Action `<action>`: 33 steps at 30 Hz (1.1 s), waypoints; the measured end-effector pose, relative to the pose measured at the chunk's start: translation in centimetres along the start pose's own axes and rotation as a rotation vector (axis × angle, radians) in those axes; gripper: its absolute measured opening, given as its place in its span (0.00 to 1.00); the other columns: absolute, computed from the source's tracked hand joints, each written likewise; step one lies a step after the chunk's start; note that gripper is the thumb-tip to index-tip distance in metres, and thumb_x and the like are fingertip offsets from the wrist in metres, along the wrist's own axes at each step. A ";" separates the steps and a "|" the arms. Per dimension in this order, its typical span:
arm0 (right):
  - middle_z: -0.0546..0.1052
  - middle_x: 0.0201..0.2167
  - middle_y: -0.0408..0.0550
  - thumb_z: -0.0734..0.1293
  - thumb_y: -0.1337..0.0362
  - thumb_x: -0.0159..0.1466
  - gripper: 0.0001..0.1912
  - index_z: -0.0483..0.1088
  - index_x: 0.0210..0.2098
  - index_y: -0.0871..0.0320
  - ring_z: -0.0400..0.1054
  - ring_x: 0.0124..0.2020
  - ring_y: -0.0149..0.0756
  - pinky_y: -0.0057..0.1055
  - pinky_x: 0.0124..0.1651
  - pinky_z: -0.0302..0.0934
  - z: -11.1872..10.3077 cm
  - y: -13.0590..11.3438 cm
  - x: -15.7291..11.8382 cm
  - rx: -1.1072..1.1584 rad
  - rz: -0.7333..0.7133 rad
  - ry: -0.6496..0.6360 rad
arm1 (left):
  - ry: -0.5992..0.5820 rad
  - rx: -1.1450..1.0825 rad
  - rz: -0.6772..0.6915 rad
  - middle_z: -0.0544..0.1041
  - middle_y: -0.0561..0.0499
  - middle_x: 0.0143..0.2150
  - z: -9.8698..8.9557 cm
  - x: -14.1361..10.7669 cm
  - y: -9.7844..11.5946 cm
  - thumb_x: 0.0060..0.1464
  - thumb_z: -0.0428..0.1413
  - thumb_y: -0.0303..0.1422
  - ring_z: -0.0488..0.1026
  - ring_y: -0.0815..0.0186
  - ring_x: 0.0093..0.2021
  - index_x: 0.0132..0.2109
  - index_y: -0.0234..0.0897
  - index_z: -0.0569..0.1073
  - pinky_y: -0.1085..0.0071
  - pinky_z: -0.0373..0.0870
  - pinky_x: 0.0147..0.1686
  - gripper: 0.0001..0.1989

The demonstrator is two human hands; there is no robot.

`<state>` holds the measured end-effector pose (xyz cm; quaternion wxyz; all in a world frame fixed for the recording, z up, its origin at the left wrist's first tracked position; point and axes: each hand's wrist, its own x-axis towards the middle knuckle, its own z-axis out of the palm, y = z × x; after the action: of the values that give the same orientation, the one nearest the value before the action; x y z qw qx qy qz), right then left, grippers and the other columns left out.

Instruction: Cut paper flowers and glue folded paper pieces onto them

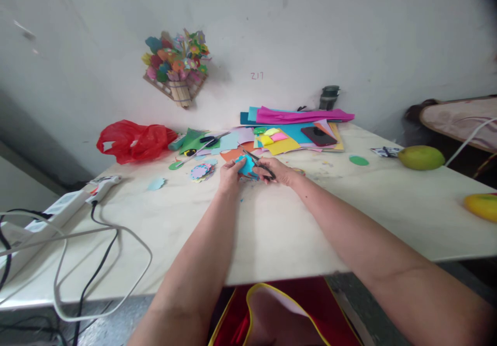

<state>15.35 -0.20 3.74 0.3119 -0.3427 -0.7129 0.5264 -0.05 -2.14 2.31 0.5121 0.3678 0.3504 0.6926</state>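
Over the middle of the table, my left hand [230, 174] pinches a small piece of blue paper [245, 166] between thumb and fingers. My right hand [278, 172] is closed around the handles of dark scissors [264, 168], whose blades point up and left along the paper's upper edge. Whether the blades are cutting into the paper I cannot make out. Small blue scraps [251, 178] lie beneath the hands. Left of my left hand sits a pile of scalloped paper cutouts [201, 171], with a light blue cutout [157, 183] farther left.
Coloured paper sheets [287, 147], a phone [318, 136] and a second pair of scissors [209, 140] lie behind my hands. A red plastic bag [135, 141] sits at back left. Cables [116, 227] and a power strip [58, 211] occupy the left; a mango [421, 158] lies right.
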 end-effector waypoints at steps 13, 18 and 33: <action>0.66 0.13 0.36 0.70 0.61 0.51 0.11 0.65 0.26 0.60 0.57 0.12 0.23 0.20 0.12 0.49 0.5 -1.3 -0.6 0.046 0.045 0.022 | 0.042 -0.008 -0.013 0.72 0.53 0.20 0.0 0.3 -0.1 0.29 0.68 0.34 0.66 0.73 0.18 0.23 0.33 0.70 0.75 0.64 0.20 0.16; 0.64 0.12 0.36 0.70 0.63 0.52 0.11 0.63 0.24 0.59 0.56 0.11 0.22 0.20 0.13 0.49 0.4 -1.1 -0.4 0.053 0.043 0.034 | 0.050 0.007 -0.020 0.71 0.54 0.19 -0.2 0.4 -0.2 0.30 0.68 0.34 0.66 0.73 0.18 0.23 0.33 0.69 0.75 0.64 0.20 0.15; 0.69 0.17 0.40 0.67 0.54 0.58 0.16 0.63 0.28 0.60 0.62 0.13 0.23 0.19 0.11 0.43 -1.3 0.7 -0.1 -0.001 -0.040 -0.058 | -0.094 0.047 -0.015 0.72 0.55 0.21 -0.3 0.1 0.0 0.29 0.69 0.38 0.67 0.73 0.19 0.26 0.33 0.70 0.75 0.68 0.23 0.19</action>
<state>16.57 0.63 3.40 0.3010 -0.3132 -0.7286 0.5295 -0.36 -2.05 2.13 0.5243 0.4092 0.3449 0.6624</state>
